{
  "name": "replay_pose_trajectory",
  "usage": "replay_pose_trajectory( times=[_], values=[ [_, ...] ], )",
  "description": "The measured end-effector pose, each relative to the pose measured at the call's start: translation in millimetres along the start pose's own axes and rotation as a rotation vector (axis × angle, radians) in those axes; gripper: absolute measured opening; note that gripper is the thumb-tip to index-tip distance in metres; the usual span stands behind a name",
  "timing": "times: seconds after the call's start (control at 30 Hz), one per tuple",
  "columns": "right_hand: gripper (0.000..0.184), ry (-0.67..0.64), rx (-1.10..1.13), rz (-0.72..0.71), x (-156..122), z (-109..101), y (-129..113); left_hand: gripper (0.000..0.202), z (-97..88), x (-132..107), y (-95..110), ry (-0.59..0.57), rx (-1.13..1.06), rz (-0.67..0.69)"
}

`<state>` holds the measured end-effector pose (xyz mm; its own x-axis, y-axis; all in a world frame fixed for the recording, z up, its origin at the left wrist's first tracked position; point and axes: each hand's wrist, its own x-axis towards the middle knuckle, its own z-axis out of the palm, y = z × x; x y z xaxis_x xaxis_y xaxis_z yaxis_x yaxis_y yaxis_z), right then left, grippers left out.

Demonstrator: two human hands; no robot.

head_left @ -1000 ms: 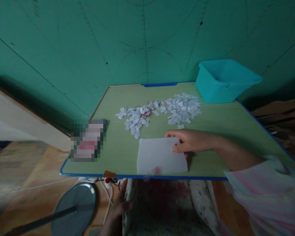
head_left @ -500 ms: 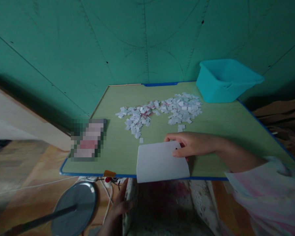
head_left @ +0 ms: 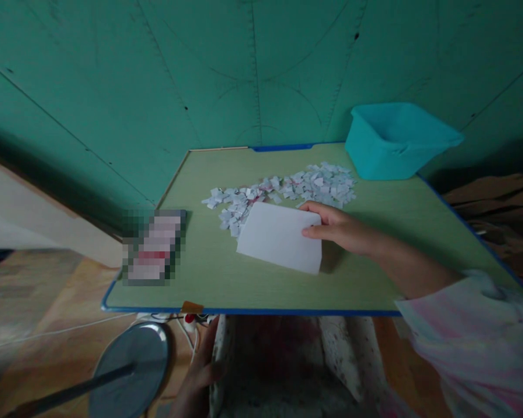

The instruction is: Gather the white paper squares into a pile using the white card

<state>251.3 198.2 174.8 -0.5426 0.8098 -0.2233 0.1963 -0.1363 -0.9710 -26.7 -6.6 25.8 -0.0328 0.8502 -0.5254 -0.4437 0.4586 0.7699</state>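
Note:
My right hand (head_left: 337, 228) pinches the right edge of a stiff white sheet (head_left: 281, 239), thumb on top, and holds it tilted over the tabletop. Just behind the sheet, a spread of small white paper scraps (head_left: 325, 179), some tinged pink, lies across the table; part of it is hidden by the sheet and my fingers. Below the table's front edge, my left hand (head_left: 204, 368) is closed around the left rim of a stained whitish bin (head_left: 344, 360) with a dark interior.
A turquoise tub (head_left: 387, 159) stands at the table's back right corner. On the left lies a pixelated phone-like object (head_left: 154, 247). The greenish table (head_left: 209, 273) has a blue edge. A round grey base (head_left: 131, 360) with a pole and white cables are on the floor.
My right hand has moved the white sheet away from the table's front edge, up to the scraps, covering the nearest ones. My left hand stays at the bin's rim.

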Motion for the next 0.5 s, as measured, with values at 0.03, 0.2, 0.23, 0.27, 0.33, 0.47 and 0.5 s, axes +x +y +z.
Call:
replay_pose_trajectory(
  times=[0.03,0.2,0.23,0.27,0.33,0.47,0.5],
  values=[
    [0.025,0.004,0.001,-0.006,0,0,0,0.069,-3.3,-2,2,0.002,-0.017,0.001],
    [0.024,0.017,-0.005,-0.013,2,0,3,0.072,-7.7,-17,8,0.06,0.073,0.007],
    [0.024,0.023,-0.01,-0.009,2,-1,3,0.072,-4.9,-20,9,0.065,0.092,0.004],
    [0.024,0.032,-0.014,-0.005,3,-1,3,0.072,-1.5,-22,10,0.066,0.1,-0.002],
    [0.024,0.05,-0.015,-0.005,3,-2,3,0.073,4.8,-26,12,0.07,0.115,-0.005],
    [0.024,0.07,0.001,-0.021,3,-3,3,0.058,4.7,-30,14,0.107,0.355,0.172],
    [0.024,0.069,0.004,-0.025,3,-3,3,0.052,1.9,-31,13,0.101,0.452,0.249]
  ],
)
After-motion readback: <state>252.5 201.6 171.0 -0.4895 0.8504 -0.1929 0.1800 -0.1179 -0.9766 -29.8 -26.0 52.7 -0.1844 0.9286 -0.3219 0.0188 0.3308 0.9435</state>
